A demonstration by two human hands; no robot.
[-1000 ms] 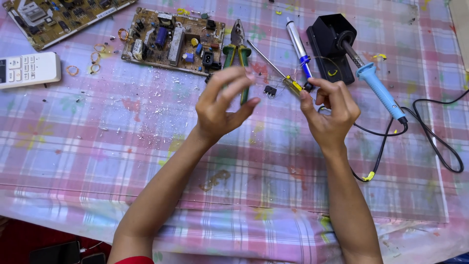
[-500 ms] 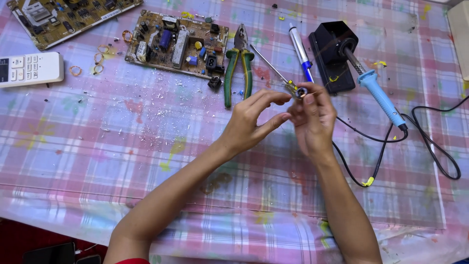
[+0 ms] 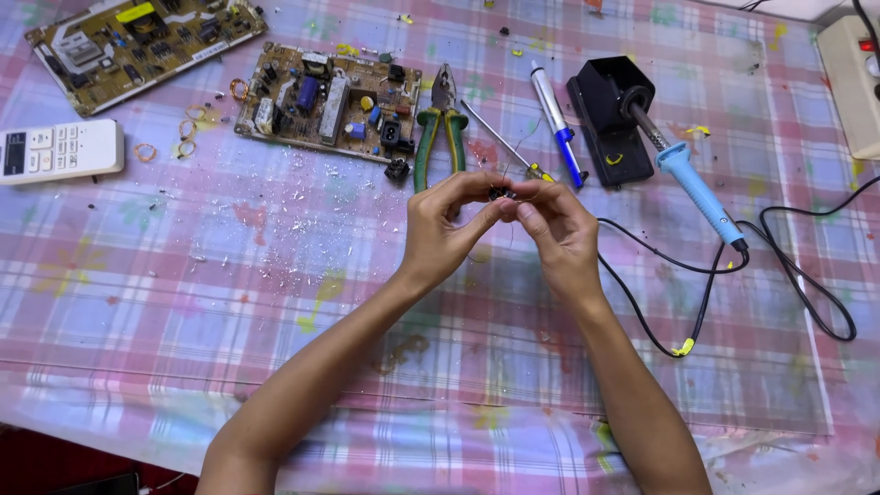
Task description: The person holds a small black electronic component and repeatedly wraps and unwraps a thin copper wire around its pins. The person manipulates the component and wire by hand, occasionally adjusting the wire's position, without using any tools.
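Note:
My left hand and my right hand meet fingertip to fingertip above the middle of the table. Between them they pinch a small dark component with thin wire leads. Both hands float just in front of green-handled pliers and a thin screwdriver with a yellow handle tip. A brown circuit board lies behind the left hand.
A blue-handled soldering iron rests in a black stand, its black cord looping at right. A blue and white pen-shaped tool, a second circuit board, a white remote, a power strip and wire rings lie on the plaid tablecloth.
Both hands have moved together and slightly down toward me; the left hand's fingers closed onto the small component that the right hand was holding.

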